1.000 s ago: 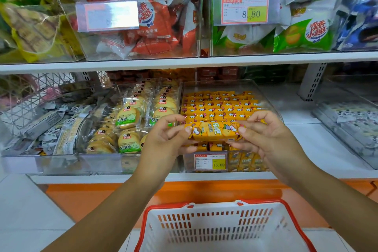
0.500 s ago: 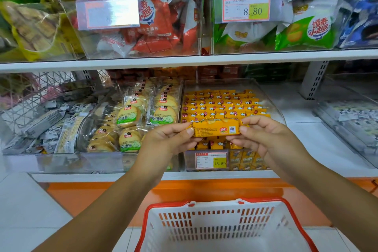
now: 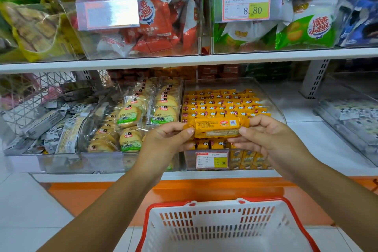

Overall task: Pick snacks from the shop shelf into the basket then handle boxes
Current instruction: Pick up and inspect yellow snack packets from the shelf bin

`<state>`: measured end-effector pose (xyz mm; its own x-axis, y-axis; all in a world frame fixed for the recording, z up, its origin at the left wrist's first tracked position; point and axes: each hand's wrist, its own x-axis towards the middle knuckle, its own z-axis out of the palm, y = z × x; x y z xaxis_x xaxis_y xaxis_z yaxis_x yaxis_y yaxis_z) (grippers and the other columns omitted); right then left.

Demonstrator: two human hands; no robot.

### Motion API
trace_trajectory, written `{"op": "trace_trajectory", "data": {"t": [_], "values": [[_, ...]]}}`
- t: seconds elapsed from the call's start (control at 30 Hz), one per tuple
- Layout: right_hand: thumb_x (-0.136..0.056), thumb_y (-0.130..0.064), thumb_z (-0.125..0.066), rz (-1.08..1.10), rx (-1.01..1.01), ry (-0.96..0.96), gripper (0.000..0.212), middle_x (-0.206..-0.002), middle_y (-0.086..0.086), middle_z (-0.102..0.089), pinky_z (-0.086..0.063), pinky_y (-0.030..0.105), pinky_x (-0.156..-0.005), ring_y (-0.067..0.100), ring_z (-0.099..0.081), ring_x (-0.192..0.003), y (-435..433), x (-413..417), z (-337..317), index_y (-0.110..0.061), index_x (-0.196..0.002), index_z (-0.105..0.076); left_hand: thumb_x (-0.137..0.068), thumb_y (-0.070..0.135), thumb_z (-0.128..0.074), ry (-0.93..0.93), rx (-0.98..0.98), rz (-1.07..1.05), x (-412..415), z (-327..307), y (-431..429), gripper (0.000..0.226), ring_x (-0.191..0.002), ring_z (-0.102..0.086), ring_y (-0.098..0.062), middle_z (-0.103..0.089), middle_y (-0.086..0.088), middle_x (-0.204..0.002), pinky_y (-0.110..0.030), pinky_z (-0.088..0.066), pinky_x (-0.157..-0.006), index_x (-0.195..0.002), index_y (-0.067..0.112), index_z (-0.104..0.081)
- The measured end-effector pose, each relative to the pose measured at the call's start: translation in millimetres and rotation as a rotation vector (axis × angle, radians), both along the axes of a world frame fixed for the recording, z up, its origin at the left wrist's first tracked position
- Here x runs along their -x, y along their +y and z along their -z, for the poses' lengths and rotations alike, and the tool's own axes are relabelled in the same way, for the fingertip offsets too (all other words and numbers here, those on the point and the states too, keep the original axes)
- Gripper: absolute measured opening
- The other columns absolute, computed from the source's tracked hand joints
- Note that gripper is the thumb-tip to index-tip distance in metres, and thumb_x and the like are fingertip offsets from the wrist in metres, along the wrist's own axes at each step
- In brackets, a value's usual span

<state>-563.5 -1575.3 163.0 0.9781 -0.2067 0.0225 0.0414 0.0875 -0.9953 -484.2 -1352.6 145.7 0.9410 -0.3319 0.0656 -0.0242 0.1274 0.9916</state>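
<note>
Left hand (image 3: 163, 143), right hand (image 3: 272, 139) — pinching snack (image 3: 216, 128) ends.

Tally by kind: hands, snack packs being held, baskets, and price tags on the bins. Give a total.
hands: 2 (left hand, right hand)
yellow snack pack, held by both hands: 1
basket: 1
price tags: 3 (faded tag, 8.80 tag, 15.80 tag)
total: 7

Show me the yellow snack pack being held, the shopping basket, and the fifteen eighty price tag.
yellow snack pack (image 3: 216, 128): head view, middle of its printed face.
shopping basket (image 3: 216, 223): head view, white back wall.
15.80 price tag (image 3: 211, 160): head view, centre of the label.
</note>
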Motion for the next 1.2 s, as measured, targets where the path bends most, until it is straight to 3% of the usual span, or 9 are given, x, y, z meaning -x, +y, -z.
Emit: {"op": "trace_trajectory", "data": {"t": [0.07, 0.13, 0.23, 0.33, 0.4, 0.5, 0.77, 1.1, 1.2], "values": [[-0.082, -0.01, -0.066, 0.023, 0.009, -0.011, 0.008, -0.101, 0.012, -0.075, -0.059, 0.033, -0.087, 0.027, -0.073, -0.098, 2, -1, 1, -0.008, -0.085, -0.058, -0.077, 0.025, -0.069, -0.02, 0.0, 0.027, 1, -1, -2, 0.012, -0.106, -0.07, -0.023, -0.073, -0.002, -0.115, -0.036, -0.055, -0.09, -0.081, 0.015, -0.074], [-0.089, -0.004, -0.06, 0.015, -0.035, -0.041, 0.011, -0.103, 0.013, -0.075, -0.059, 0.032, -0.088, 0.026, -0.072, -0.099, 4, -2, 1, -0.006, -0.08, -0.054, -0.084, 0.02, -0.066, -0.021, 0.013, 0.037, 1, -1, -4, 0.01, -0.098, -0.072, -0.02, -0.075, -0.001, -0.107, -0.039, -0.054, -0.092, -0.076, 0.014, -0.069], [-0.094, -0.002, -0.054, -0.002, -0.101, -0.04, 0.014, -0.102, 0.015, -0.075, -0.06, 0.031, -0.083, 0.027, -0.072, -0.099, 4, -3, 1, -0.005, -0.08, -0.052, -0.095, 0.01, -0.058, -0.015, 0.005, 0.02, 4, 0, -8, 0.011, -0.084, -0.073, -0.017, -0.075, -0.003, -0.09, -0.042, -0.055, -0.091, -0.084, 0.007, -0.059], [-0.093, -0.004, -0.057, 0.02, -0.061, -0.033, 0.005, -0.105, 0.015, -0.074, -0.061, 0.035, -0.08, 0.032, -0.073, -0.097, 3, -2, 1, -0.006, -0.091, -0.053, -0.096, 0.011, -0.057, -0.023, 0.009, 0.009, 6, -1, -9, 0.006, -0.089, -0.074, -0.021, -0.076, -0.007, -0.101, -0.038, -0.059, -0.081, -0.099, 0.01, -0.061], [-0.091, -0.002, -0.059, 0.033, -0.058, -0.056, 0.013, -0.112, 0.015, -0.07, -0.063, 0.035, -0.075, 0.037, -0.073, -0.091, 2, -1, 0, -0.009, -0.099, -0.051, -0.094, 0.01, -0.06, -0.011, 0.059, -0.009, 8, -3, -9, 0.019, -0.093, -0.073, -0.023, -0.075, -0.007, -0.106, -0.029, -0.06, -0.069, -0.112, 0.016, -0.06], [-0.093, -0.004, -0.058, 0.037, -0.007, -0.072, 0.008, -0.114, 0.013, -0.069, -0.062, 0.03, -0.067, 0.037, -0.074, -0.085, 3, 0, 0, -0.01, -0.098, -0.055, -0.092, 0.011, -0.064, -0.036, 0.055, -0.066, 11, -3, -11, 0.018, -0.09, -0.074, -0.025, -0.075, -0.006, -0.102, -0.025, -0.058, -0.063, -0.109, 0.017, -0.063], [-0.08, -0.012, -0.068, 0.018, 0.031, -0.028, 0.032, -0.106, 0.008, -0.074, -0.058, 0.037, -0.086, 0.028, -0.074, -0.092, 2, 0, 1, -0.011, -0.112, -0.062, -0.085, 0.007, -0.07, -0.01, 0.0, -0.016, 11, -3, -10, 0.03, -0.091, -0.074, -0.02, -0.077, -0.002, -0.102, -0.025, -0.06, -0.073, -0.113, 0.018, -0.07], [-0.082, -0.011, -0.062, -0.023, -0.142, -0.052, 0.036, -0.101, 0.017, -0.075, -0.06, 0.024, -0.073, 0.028, -0.074, -0.091, -1, -2, 1, -0.006, -0.117, -0.062, -0.091, 0.009, -0.063, 0.016, 0.018, 0.026, 6, -1, -11, 0.026, -0.093, -0.074, -0.025, -0.077, -0.009, -0.099, -0.028, -0.06, -0.081, -0.117, 0.011, -0.07], [-0.073, -0.008, -0.066, -0.073, -0.177, -0.042, 0.05, -0.107, 0.018, -0.072, -0.059, 0.024, -0.077, 0.028, -0.073, -0.097, -5, 0, -1, -0.012, -0.123, -0.06, -0.087, 0.007, -0.069, -0.016, -0.045, 0.092, 6, -4, -8, 0.038, -0.094, -0.074, -0.021, -0.077, -0.007, -0.098, -0.029, -0.059, -0.083, -0.12, 0.024, -0.066]]}}
